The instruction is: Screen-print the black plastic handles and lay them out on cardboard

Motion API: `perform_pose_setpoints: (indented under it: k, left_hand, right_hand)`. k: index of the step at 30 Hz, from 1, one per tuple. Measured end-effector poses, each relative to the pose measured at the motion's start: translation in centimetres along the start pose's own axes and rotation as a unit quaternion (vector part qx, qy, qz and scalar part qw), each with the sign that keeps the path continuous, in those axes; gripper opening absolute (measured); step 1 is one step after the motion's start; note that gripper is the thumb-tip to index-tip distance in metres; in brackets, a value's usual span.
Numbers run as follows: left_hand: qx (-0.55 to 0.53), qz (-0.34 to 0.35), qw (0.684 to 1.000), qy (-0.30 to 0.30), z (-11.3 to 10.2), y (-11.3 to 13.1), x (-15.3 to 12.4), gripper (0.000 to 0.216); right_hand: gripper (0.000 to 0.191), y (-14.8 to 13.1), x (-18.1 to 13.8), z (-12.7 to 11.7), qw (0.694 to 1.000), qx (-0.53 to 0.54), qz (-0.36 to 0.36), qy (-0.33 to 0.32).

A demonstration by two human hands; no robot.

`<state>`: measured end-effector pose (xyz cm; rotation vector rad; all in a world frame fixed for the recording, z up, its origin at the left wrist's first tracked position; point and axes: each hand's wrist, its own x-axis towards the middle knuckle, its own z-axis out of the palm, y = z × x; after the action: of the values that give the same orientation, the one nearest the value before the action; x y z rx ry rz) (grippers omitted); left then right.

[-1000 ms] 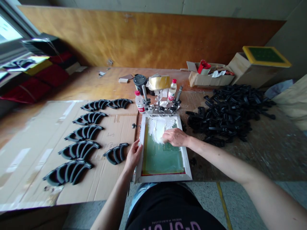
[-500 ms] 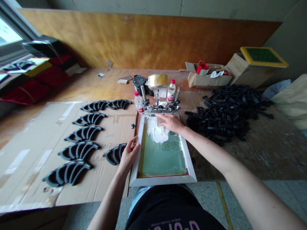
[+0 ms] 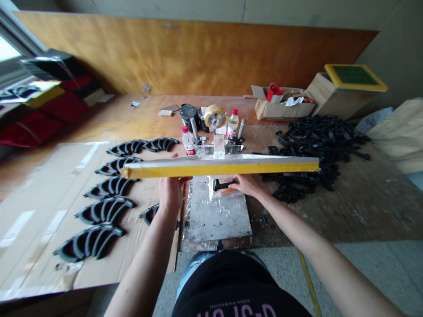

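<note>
A silk-screen frame [image 3: 220, 167] is raised and seen nearly edge-on, its lower edge covered in yellow tape. My left hand [image 3: 170, 191] grips it on the left, partly hidden by it. Beneath the frame, my right hand [image 3: 247, 184] is closed on the end of a black plastic handle [image 3: 222, 185]. That handle lies at the small holder on the grey metal base plate [image 3: 218, 220]. A pale squeegee [image 3: 218, 146] stands up behind the frame's top edge, in front of the hinge clamp [image 3: 201, 149].
Rows of curved black handles [image 3: 95, 242] lie on cardboard [image 3: 42, 193] at left. A heap of black handles [image 3: 317, 149] is at right. Behind the press stand bottles [image 3: 233, 123], a dark tub [image 3: 189, 115] and a tape roll [image 3: 214, 115]. An open carton [image 3: 284, 110] sits back right.
The screen frame has swung up from flat, uncovering the base plate. My right hand has left the squeegee and is now on a black handle. My left hand has risen with the frame.
</note>
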<state>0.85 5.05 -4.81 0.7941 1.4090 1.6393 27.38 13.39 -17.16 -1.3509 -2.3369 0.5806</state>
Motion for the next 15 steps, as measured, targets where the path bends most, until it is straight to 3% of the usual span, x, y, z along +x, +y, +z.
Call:
perform_pose_setpoints:
  k: [3,6,8,10,12,14,15]
  left_hand:
    - [0.0,-0.143,0.989,-0.036,0.5,-3.8,-3.3,0.055]
    - [-0.011,-0.327,0.939,-0.105,0.4,-8.1,-7.3,0.049]
    - [-0.03,-0.363,0.928,-0.083,-0.6,-10.0,-8.9,0.037]
    - [-0.021,-0.36,0.932,-0.027,-3.2,-10.9,-9.1,0.028]
    - [0.029,-0.349,0.936,0.047,-7.7,-11.4,-8.1,0.029]
    - [0.106,-0.339,0.925,0.132,-13.2,-12.0,-6.8,0.037]
    - [0.149,-0.342,0.913,0.167,-15.9,-12.5,-6.3,0.039]
  right_hand:
    - [0.025,-3.9,-1.6,2.6,0.998,-0.063,-0.027,0.006]
    - [0.016,-7.8,-3.5,4.1,0.994,-0.082,-0.075,0.024]
    - [0.017,-8.9,-4.9,4.4,0.981,-0.063,-0.181,-0.009]
    - [0.022,-7.9,-6.1,3.8,0.97,-0.045,-0.235,-0.045]
    - [0.027,-4.6,-7.4,2.1,0.985,-0.07,-0.148,-0.05]
    - [0.025,0.1,-8.8,-0.2,0.988,-0.137,0.045,-0.054]
    - [0.023,2.4,-9.6,-1.3,0.974,-0.163,0.138,-0.081]
